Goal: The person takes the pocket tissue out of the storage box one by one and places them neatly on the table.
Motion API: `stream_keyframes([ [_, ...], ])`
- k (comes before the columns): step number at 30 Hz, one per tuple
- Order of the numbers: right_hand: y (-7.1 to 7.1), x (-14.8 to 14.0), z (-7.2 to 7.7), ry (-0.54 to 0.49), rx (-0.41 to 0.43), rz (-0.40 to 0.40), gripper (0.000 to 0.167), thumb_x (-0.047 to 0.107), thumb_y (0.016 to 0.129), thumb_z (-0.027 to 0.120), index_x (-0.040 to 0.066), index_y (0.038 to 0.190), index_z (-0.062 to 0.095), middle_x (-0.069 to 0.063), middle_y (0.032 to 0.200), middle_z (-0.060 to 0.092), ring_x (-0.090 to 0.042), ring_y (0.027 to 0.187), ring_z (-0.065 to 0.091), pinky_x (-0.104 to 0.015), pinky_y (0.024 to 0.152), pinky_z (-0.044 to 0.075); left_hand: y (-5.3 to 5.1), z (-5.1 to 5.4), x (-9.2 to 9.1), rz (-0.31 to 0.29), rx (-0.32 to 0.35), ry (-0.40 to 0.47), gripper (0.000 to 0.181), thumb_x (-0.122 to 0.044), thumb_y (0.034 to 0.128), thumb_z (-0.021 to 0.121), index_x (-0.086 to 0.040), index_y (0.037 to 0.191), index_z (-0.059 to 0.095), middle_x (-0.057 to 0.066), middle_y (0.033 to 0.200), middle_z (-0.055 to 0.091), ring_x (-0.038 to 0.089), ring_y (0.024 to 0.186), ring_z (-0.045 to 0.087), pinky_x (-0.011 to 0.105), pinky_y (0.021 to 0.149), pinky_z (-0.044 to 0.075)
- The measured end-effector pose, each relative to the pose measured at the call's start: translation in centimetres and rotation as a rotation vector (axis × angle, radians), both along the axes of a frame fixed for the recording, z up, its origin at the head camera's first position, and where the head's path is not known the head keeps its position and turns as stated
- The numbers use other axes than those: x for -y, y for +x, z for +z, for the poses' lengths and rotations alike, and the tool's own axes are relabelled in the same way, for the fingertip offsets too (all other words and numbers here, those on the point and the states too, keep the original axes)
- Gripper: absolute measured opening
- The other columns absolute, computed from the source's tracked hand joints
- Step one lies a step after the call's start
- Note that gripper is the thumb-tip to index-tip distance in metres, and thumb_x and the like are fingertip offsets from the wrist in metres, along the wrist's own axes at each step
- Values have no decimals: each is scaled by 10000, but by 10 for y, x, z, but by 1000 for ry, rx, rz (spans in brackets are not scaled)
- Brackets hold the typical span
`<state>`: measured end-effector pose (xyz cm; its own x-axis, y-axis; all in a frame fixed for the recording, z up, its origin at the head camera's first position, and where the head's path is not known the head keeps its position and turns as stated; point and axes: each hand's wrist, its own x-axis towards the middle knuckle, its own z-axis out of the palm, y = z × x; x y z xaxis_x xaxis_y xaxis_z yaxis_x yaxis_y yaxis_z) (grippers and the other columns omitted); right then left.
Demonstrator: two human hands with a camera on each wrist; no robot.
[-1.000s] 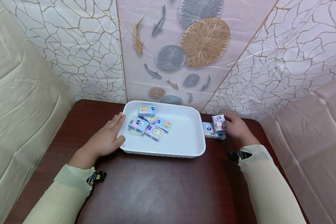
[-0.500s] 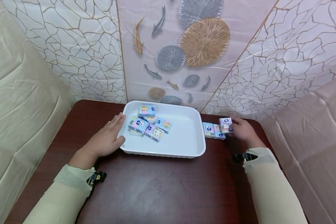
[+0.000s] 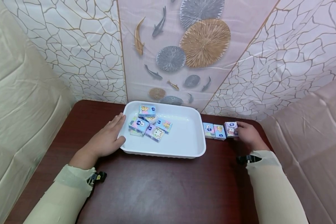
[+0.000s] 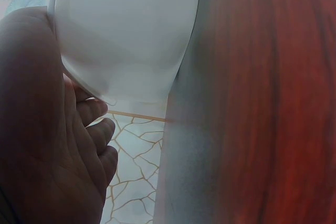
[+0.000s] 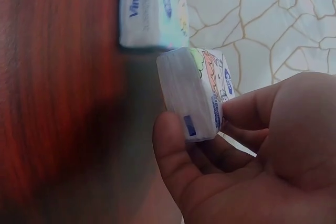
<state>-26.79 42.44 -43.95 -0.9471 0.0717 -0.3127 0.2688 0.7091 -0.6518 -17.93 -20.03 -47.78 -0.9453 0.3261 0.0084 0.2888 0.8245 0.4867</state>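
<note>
My right hand (image 3: 249, 136) pinches a small purple tissue pack (image 3: 231, 129) at the right end of a row. Beside it on the table lie two blue tissue packs (image 3: 208, 130), side by side, against the right side of a white tray (image 3: 183, 141). In the right wrist view, thumb and fingers hold the tissue pack (image 5: 186, 93) by its near end; another pack marked Vinda (image 5: 152, 11) sits beyond. My left hand (image 3: 105, 140) rests against the tray's left rim, fingers fairly straight. Several tissue packs (image 3: 157, 133) lie heaped in the tray's left half.
The dark red-brown table (image 3: 162, 186) reaches to a patterned cloth backdrop (image 3: 145, 87) just behind the tray. Cream cloth hangs at the left (image 3: 22, 93) and pinkish cloth at the right (image 3: 319, 130), close to the table's sides.
My right hand has moved right and slightly down with the purple tissue pack, from above the second blue pack to beside it. The left hand and tray have stayed put.
</note>
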Motion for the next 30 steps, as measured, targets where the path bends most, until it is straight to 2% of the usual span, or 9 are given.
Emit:
stream_keyframes([
  [6, 3, -2, -10, -32, 36, -9, 638, 164, 1180, 337, -53, 1766, 210, -384, 1627, 461, -383, 1266, 633, -318, 887, 675, 1, 0, 0, -1, 0, -4, 858, -299, 1096, 484, -103, 1821, 69, 142, 1912, 66, 421, 1770, 111, 643, 1415, 182],
  [12, 5, -1, -17, -28, 21, -26, 653, 217, 1189, 361, -22, 1778, 207, -354, 1651, 453, -376, 1266, 632, -331, 902, 660, 2, 2, -1, 2, 2, -4, 857, -297, 1098, 481, -103, 1821, 64, 139, 1913, 61, 421, 1770, 111, 649, 1413, 186],
  [19, 6, 2, -19, 41, 2, -20, 663, 268, 1188, 360, -33, 1764, 231, -362, 1660, 445, -397, 1263, 632, -377, 922, 650, 2, 2, -1, 7, 8, 2, 857, -299, 1098, 482, -109, 1822, 64, 132, 1914, 55, 415, 1772, 104, 651, 1413, 182],
  [30, 7, 5, -19, 141, -2, -3, 666, 272, 1171, 378, -50, 1746, 281, -359, 1642, 478, -385, 1159, 646, -357, 845, 603, 3, 2, -1, -2, -8, 18, 852, -280, 1098, 481, -96, 1820, 68, 143, 1913, 61, 429, 1767, 117, 660, 1406, 200],
])
